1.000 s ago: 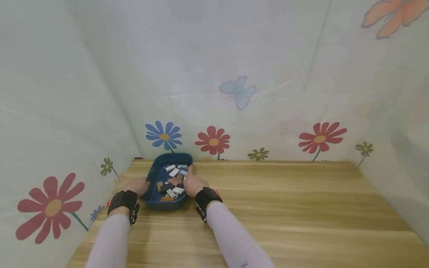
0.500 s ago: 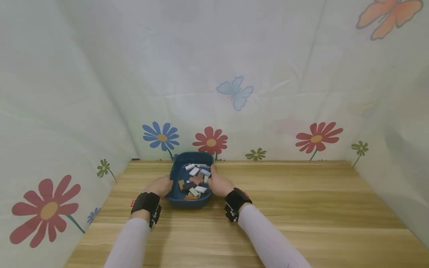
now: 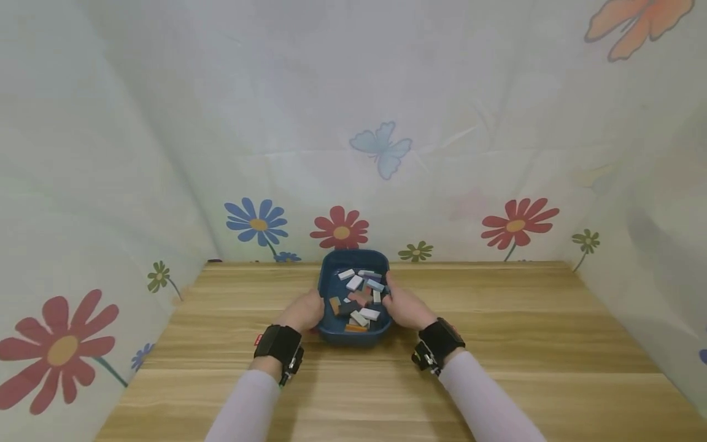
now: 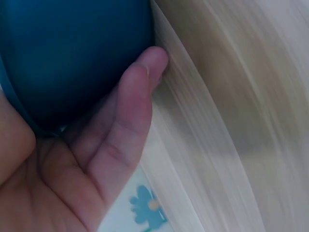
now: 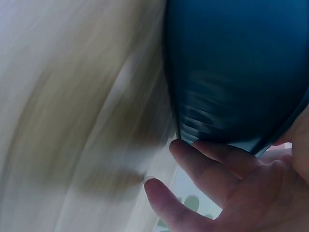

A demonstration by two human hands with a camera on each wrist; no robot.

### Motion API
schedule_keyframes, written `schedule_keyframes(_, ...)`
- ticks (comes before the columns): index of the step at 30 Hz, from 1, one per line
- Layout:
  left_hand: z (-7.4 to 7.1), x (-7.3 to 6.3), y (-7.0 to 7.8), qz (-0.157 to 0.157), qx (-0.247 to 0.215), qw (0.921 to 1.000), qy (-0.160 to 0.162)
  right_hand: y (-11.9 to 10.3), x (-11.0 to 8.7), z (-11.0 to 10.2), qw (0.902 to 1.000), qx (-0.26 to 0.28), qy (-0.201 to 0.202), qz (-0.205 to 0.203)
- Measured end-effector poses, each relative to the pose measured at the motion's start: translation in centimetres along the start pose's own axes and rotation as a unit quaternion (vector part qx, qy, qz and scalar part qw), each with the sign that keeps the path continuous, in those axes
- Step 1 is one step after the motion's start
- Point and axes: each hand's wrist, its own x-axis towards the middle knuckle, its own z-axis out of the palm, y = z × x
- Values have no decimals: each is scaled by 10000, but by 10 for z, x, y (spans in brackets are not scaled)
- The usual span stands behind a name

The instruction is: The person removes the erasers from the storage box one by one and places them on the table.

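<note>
A deep-blue tub [image 3: 353, 338], smooth and faintly glossy, with rounded corners and a thin raised rim, is over the far part of the tabletop [image 3: 497, 331], left of its middle; whether its base touches the wood cannot be told. The left hand [image 3: 304, 310] grips one side wall and the right hand [image 3: 407, 306] grips the opposite one — in both wrist views, the fingers lie along the outside of the sleek wall, with the thumb side at the rim. Inside, small flat-faced, oblong blocks [image 3: 370, 314] are scattered at odd angles, some overlapping: matt-looking white and pale grey ones, a light blue one, reddish-brown ones, a dark one, a tan one and an orange one along the near wall. The tabletop has a wood-grain look, streaked in honey and pale brown — blurred in both wrist views. Behind it hangs a softly creased whitish sheet [image 3: 442, 73], printed with round-petalled flowers and butterflies. Black straps [image 3: 278, 345] circle both wrists, below plain, pale, close-fitting sleeves [image 3: 488, 399].
</note>
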Motion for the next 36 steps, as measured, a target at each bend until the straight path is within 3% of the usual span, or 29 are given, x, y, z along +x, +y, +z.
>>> schedule_keyframes(6, 15, -1, 14, 72, -266, 9996, -42, 15, -11, -8, 9998, 179, 41, 123)
schedule_keyframes(9, 19, -4, 21, 419, -49, 9991, -3, 22, -18, -12, 9991, 354, 44, 215)
schedule_keyframes(11, 22, -7, 25, 458, -159, 9988, -3, 25, -23, -14, 9988, 415, 28, 253)
schedule_keyframes(13, 25, -8, 29, 614, 33, 9981, 3, 28, -28, -16, 9988, 424, 13, 263)
schedule_keyframes(16, 30, -10, 33, 373, -324, 9987, -144, 34, -33, -21, 9986, 454, -30, 253)
schedule_keyframes(24, 37, -19, 50, 190, -454, 9982, -351, 47, -46, -29, 9975, 645, -62, 292)
schedule_keyframes(36, 51, -30, 64, 816, -226, 9962, -210, 57, -64, -41, 9972, 724, -16, 185)
